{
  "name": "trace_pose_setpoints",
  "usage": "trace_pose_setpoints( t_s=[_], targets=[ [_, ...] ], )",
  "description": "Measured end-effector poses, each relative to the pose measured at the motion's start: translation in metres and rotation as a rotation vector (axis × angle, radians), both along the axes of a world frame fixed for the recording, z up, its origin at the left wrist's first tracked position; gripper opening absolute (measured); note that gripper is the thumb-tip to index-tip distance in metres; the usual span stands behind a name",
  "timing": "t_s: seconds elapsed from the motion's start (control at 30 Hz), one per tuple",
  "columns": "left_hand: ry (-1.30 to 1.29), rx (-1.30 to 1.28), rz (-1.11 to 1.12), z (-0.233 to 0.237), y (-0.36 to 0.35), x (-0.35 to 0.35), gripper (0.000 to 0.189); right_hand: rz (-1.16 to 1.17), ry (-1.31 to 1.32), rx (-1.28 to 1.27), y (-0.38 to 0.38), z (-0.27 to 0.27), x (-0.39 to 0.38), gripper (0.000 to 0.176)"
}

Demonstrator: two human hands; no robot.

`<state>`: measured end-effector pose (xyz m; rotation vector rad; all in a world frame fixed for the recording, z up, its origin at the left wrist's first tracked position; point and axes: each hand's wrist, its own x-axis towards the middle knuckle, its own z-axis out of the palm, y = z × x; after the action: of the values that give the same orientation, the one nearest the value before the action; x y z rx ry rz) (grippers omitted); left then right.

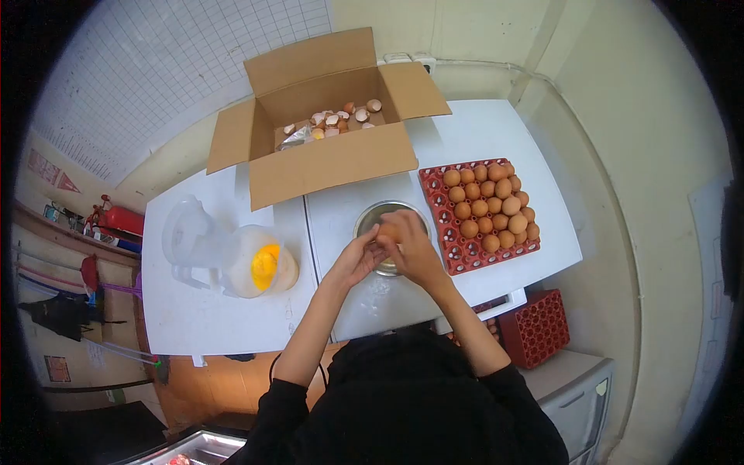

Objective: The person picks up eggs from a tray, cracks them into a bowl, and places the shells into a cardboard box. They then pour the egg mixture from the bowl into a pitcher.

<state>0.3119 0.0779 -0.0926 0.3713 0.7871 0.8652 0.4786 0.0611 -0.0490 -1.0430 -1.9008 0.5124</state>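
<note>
Both my hands meet over a metal bowl (372, 217) on the white table (480, 136). My left hand (358, 258) and my right hand (413, 249) together hold one brown egg (389, 231) right above the bowl's near side. To the right lies a red egg tray (457, 257) with several brown eggs (488, 203) in it. On the left lies a clear plastic jug (232, 260) on its side, with yellow egg liquid (265, 266) inside.
An open cardboard box (329, 167) with broken eggshells (333, 120) stands behind the bowl. A stack of empty red trays (536, 327) sits on a lower unit at the right. Shelves with tools line the left wall.
</note>
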Motion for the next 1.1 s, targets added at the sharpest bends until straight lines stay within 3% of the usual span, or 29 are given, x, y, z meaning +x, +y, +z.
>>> trace_pose_setpoints(
  t_s=[0.1, 0.2, 0.3, 0.4, 0.53, 0.67, 0.77, 0.9, 1.07, 1.1],
  targets=[
    [0.029, -0.031, 0.003, 0.006, 0.0, 0.005, 0.044, -0.093, 0.069, 0.141, 0.004, 0.001, 0.0, 0.035],
    [-0.072, -0.022, -0.066, 0.007, 0.007, -0.006, 0.04, -0.193, 0.406, -0.251, 0.005, 0.018, 0.003, 0.033],
    [-0.12, 0.029, -0.071, 0.017, 0.014, -0.006, 0.038, -0.083, 0.664, -0.824, 0.027, -0.013, 0.014, 0.03],
    [0.152, 0.191, 0.018, 0.026, 0.011, 0.008, 0.032, -0.096, 0.673, -1.014, 0.034, -0.026, 0.012, 0.034],
    [0.382, 0.359, -0.135, 0.013, 0.024, 0.01, 0.024, 0.086, 0.621, -1.265, 0.045, -0.028, 0.024, 0.051],
    [0.362, 0.292, -0.077, 0.005, 0.035, 0.011, 0.024, 0.205, 0.596, -1.214, 0.05, -0.023, 0.035, 0.045],
    [0.343, 0.284, -0.06, 0.001, 0.04, 0.006, 0.025, 0.21, 0.382, -0.904, 0.052, -0.027, 0.041, 0.04],
    [0.406, 0.315, -0.115, 0.002, 0.04, 0.008, 0.023, 0.096, 0.118, -0.698, 0.058, -0.03, 0.046, 0.035],
    [0.726, 0.7, -0.098, 0.005, 0.044, 0.001, 0.027, 0.118, 0.026, -0.563, 0.051, -0.012, 0.052, 0.036],
    [0.789, 0.781, -0.1, 0.009, 0.043, -0.001, 0.028, 0.123, -0.036, -0.412, 0.048, -0.012, 0.051, 0.038]
  ],
)
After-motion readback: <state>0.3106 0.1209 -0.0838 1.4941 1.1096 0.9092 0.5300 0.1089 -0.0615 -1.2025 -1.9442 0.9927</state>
